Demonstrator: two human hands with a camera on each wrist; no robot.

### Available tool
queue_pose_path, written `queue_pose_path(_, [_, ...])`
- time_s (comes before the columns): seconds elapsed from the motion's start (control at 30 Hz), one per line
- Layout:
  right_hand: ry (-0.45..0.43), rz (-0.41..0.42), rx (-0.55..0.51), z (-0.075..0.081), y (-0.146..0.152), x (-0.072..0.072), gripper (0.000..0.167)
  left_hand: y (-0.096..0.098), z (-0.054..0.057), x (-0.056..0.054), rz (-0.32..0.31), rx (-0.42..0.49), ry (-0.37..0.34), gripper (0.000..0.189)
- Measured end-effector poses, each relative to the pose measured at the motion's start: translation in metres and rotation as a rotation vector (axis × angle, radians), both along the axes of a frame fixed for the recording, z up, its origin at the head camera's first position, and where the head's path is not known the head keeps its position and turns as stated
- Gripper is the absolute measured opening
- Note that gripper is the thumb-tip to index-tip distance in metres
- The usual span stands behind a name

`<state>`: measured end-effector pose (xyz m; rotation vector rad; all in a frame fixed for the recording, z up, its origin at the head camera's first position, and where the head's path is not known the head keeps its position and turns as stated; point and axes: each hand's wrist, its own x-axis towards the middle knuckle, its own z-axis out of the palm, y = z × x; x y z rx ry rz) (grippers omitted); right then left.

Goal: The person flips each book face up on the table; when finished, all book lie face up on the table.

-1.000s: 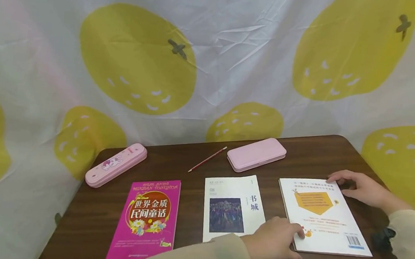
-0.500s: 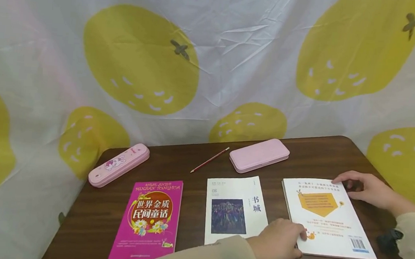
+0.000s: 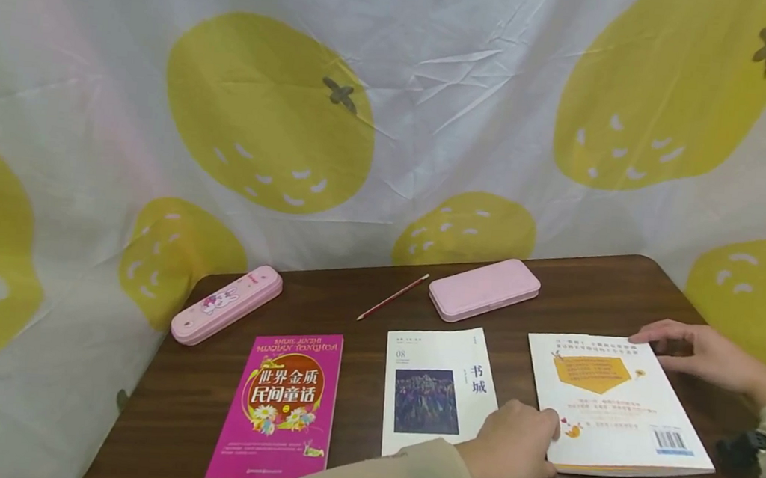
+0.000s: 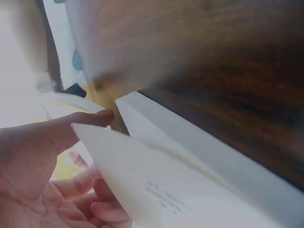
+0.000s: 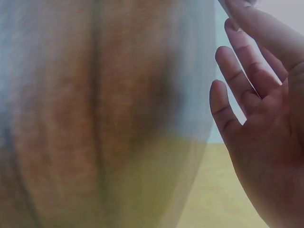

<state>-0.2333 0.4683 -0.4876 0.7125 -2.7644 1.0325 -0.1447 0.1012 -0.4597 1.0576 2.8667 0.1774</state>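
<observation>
A white book [image 3: 606, 407] with an orange pentagon and a barcode lies at the right of the table. My left hand [image 3: 515, 448] grips its lower left edge, thumb low and fingers along the side. At its far right corner my right hand [image 3: 698, 354] holds the edge with thumb and index finger; the other fingers spread apart in the right wrist view. The book's near edge bows and shows its pages. Under my left forearm lies a white 书城 book [image 3: 434, 393], partly covered; a loose page corner [image 4: 109, 156] lifts near my left hand in the left wrist view.
A magenta book [image 3: 278, 411] lies at the left. Behind it sits a pink rabbit pencil case [image 3: 225, 305]. A red pencil [image 3: 392, 297] and a plain pink case [image 3: 483, 290] lie along the back of the dark wooden table [image 3: 595, 286], before a fruit-print curtain [image 3: 393, 105].
The head view has shifted slightly. The white book's near right corner has moved a little to the right, and its near edge now bows upward. Both hands stay at its edges.
</observation>
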Motion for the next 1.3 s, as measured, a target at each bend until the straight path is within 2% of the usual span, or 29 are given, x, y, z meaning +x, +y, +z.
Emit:
queue_pose_path(0.23, [-0.014,0.049,-0.051,0.015,-0.004,-0.003,0.032,0.003,0.006,0.001,0.070,0.009,0.038,0.048])
queue_pose_path(0.43, [-0.042,0.010,-0.065,0.019,-0.003,-0.003,0.030,-0.004,0.014,0.004,0.103,0.077,0.102,0.032])
queue_pose_path(0.63, [-0.063,-0.026,-0.192,0.021,-0.004,-0.005,0.030,-0.022,0.025,0.001,0.096,0.213,0.230,0.012])
queue_pose_path(0.7, [-0.061,-0.047,-0.250,0.024,-0.007,-0.006,0.030,-0.026,0.027,-0.002,0.098,0.261,0.249,0.010])
queue_pose_path(0.87, [-0.037,-0.080,-0.356,0.033,-0.018,-0.006,0.030,-0.036,0.029,-0.008,0.089,0.361,0.265,0.010])
queue_pose_path(0.97, [-0.021,-0.121,-0.369,0.038,-0.025,-0.006,0.030,-0.041,0.028,-0.011,0.063,0.429,0.274,0.014])
queue_pose_path(1.13, [0.000,-0.172,-0.370,0.044,-0.033,-0.006,0.030,-0.046,0.024,-0.011,0.004,0.544,0.242,0.018])
queue_pose_path(1.3, [0.012,-0.221,-0.390,0.046,-0.037,-0.007,0.028,-0.047,0.024,-0.011,-0.005,0.625,0.257,0.022])
